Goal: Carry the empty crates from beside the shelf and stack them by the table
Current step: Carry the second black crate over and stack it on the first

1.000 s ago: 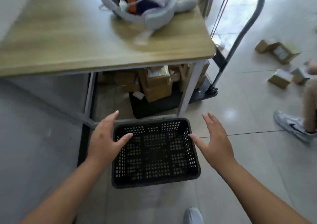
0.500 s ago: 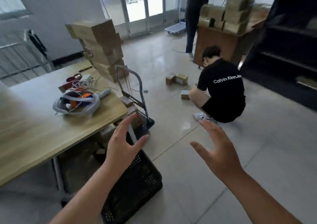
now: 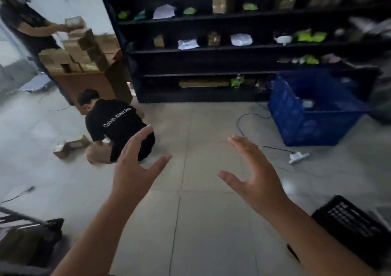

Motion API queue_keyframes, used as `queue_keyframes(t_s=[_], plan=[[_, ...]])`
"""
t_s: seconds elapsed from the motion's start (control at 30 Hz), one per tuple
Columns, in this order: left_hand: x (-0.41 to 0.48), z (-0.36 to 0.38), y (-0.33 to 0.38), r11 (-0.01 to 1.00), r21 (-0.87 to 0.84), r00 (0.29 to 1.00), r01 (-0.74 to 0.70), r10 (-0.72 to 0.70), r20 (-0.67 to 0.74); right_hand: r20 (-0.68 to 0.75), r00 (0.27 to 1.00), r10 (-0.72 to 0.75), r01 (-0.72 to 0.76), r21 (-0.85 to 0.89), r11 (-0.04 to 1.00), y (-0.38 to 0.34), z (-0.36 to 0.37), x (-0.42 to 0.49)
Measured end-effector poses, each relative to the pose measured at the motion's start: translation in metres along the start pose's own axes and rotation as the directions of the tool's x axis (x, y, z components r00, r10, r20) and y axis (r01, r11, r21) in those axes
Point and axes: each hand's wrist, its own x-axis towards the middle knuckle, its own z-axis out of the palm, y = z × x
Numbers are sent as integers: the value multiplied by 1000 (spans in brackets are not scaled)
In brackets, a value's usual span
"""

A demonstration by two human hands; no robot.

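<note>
In the head view, the left hand [image 3: 132, 172] and the right hand [image 3: 256, 176] hang raised over the bare tiled floor [image 3: 201, 223], palms turned toward each other, fingers spread wide and holding nothing. Well beyond the right fingertips, a blue crate [image 3: 313, 115] sits on the floor just beside the black shelf [image 3: 211, 49]; something small lies inside it, too blurred to name. Below and to the right of the right wrist, a black perforated crate [image 3: 351, 225] rests on the floor, partly cut off by the frame edge. Just past the left fingertips, a person in a black T-shirt [image 3: 118, 123] crouches among cardboard boxes [image 3: 69, 145]. A white power strip [image 3: 298, 156] with its cable lies between the right fingers and the blue crate.
</note>
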Motion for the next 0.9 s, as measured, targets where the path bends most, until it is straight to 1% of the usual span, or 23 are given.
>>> queue_keyframes(t_s=[0.1,0.17,0.33,0.4,0.47,0.57,0.67,0.73,0.8,0.9], plan=[[18,89,59,997,-66,991,-46,54,119,-117,990,85,-95,-77,993,53,-88,-31],[23,146,92,991,-102,975,-89,107,193,-204,968,144,-167,-102,981,83,-141,-53],[24,271,166,971,-194,905,-139,204,374,-420,869,262,-358,-169,918,138,-241,-115],[22,337,199,953,-254,836,-162,270,477,-513,785,346,-489,-172,855,169,-282,-147],[22,356,208,937,-317,822,-148,294,487,-523,761,384,-540,-183,822,181,-294,-159],[24,423,228,912,-376,753,-166,363,549,-591,652,476,-662,-137,737,217,-325,-183],[31,487,257,896,-421,689,-141,394,608,-658,562,502,-743,-133,656,250,-351,-199],[34,528,272,878,-454,638,-151,437,634,-717,480,505,-785,-95,612,269,-364,-208],[37,567,290,859,-484,568,-165,485,666,-768,393,506,-815,-36,579,289,-371,-217],[38,623,321,844,-503,454,-186,528,718,-792,274,545,-853,62,519,321,-377,-236]])
